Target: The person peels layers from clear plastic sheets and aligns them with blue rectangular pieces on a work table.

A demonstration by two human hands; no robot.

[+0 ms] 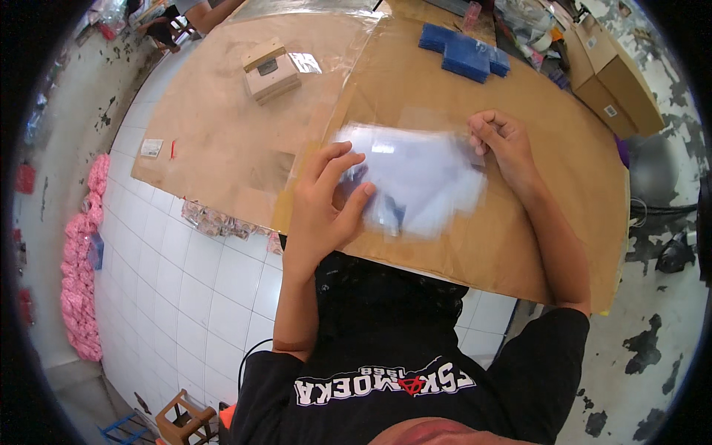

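Note:
A loose, overlapping pile of clear, whitish plastic sheets (426,178) lies in front of me on the brown-covered table, smeared by motion. At its left edge is my left hand (320,196), thumb and fingers apart and bent over the sheets, with nothing visibly gripped. My right hand (504,144) is at the pile's upper right corner. Its fingers are curled, with thumb and fingertips pinched at the edge of a clear sheet. How many sheets that pinch takes in is too blurred to tell.
Blue flat stacks (465,58) lie at the table's far right. Near the far left sit a small tan box-like block (271,74) and a shiny clear packet (305,63). A cardboard box (615,81) stands beyond the right edge. Pink bundles (81,282) lie along the left wall.

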